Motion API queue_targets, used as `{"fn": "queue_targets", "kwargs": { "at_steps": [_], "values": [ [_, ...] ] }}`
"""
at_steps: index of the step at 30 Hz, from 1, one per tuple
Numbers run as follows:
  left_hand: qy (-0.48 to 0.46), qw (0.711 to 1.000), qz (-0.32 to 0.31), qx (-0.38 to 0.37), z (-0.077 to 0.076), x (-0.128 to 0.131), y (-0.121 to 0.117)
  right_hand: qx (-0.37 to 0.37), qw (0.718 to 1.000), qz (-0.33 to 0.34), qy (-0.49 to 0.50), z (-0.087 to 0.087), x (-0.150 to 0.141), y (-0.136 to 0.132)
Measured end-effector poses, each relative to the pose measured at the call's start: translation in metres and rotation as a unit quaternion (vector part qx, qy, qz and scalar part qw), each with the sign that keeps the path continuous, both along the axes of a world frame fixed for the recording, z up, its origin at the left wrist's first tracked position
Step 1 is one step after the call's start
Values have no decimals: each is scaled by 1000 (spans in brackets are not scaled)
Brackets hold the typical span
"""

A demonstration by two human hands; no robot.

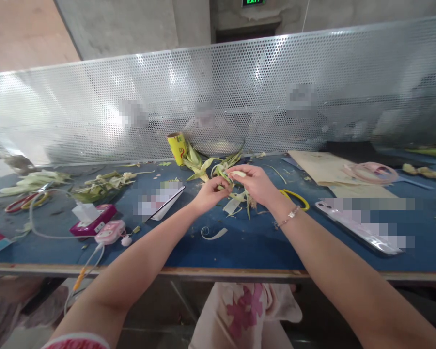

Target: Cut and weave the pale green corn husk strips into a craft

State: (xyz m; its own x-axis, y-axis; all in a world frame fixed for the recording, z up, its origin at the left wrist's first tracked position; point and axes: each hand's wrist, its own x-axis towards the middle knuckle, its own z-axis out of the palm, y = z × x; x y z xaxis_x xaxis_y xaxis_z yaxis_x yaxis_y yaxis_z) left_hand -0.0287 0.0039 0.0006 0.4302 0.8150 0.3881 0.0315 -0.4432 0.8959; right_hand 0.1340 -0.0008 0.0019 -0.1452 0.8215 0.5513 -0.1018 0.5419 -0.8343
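Both my hands meet above the middle of the blue table (247,242). My left hand (211,193) is closed in a pinch on pale green leaf strips (236,198). My right hand (255,183) is curled round the same strips, with a pale strip end sticking out at its fingertips; a bracelet sits on that wrist. Loose strips hang and lie under the hands. Behind them a heap of green leaves (210,165) lies beside a yellow roll (177,147). A curled strip (212,234) lies nearer the table's front edge.
Yellow-handled scissors (296,198) lie just right of my right hand. A phone (356,225) and brown paper (323,169) are at the right, a pink box (92,220), cables and more leaves (101,184) at the left. A perforated metal screen (218,97) stands along the back.
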Motion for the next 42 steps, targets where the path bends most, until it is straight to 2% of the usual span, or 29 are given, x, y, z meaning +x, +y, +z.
{"fn": "queue_targets", "kwargs": {
  "at_steps": [4, 8, 11, 14, 18, 21, 24, 28, 32, 34, 39, 42],
  "values": [
    [32, 999, 13, 26, 2, 1, -4, 20, 997, -23, -70, -1, -4, -3],
    [56, 993, 22, 98, -3, 2, 0, 52, 994, -70, -65, -2, -11, -5],
    [71, 989, 26, 126, -6, 4, 1, 63, 992, -85, -76, -2, -16, -7],
    [73, 992, 27, 98, -7, 6, 0, 53, 992, -86, -76, -2, -19, -7],
    [11, 999, 29, 18, -5, 5, 2, -7, 992, -103, -67, -3, -18, -2],
    [-32, 998, 43, -23, -6, 3, 6, -37, 983, -129, -122, -5, -16, 2],
    [-37, 997, 56, -26, -7, 0, 10, -73, 975, -136, -162, -8, -16, 5],
    [-13, 996, 75, 55, -6, -5, 11, -165, 970, -98, -150, -11, -20, 6],
    [12, 989, 63, 132, -3, -10, 9, -225, 968, -65, -91, -9, -23, 3],
    [19, 986, 51, 156, -2, -11, 8, -223, 967, -87, -87, -7, -22, 2],
    [74, 958, -3, 279, 1, -11, 5, -151, 959, -218, -104, -3, -15, 2],
    [80, 941, -16, 329, 1, -10, 4, -184, 962, -184, -79, -1, -15, 1]
  ]
}}
